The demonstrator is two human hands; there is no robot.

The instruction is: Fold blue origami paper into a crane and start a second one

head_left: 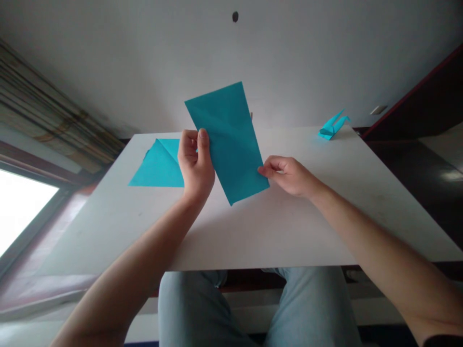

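Observation:
A blue rectangular sheet of paper (233, 144) is held up, tilted, above the table, with faint creases across it. My left hand (197, 161) grips its left edge, thumb on the near face and fingers behind. At the lower right edge, my right hand (285, 173) pinches the same sheet between thumb and fingers. Another blue piece of paper (155, 166) lies on the table behind my left hand, a diagonal crease showing; its right part is hidden by the hand and the held sheet.
A folded blue paper crane (331, 127) stands at the back right of the white table (289, 231). The wall (144, 62) rises behind the table. A curtain (47, 106) and a bright window (25, 207) are on the left. My knees are below the front edge.

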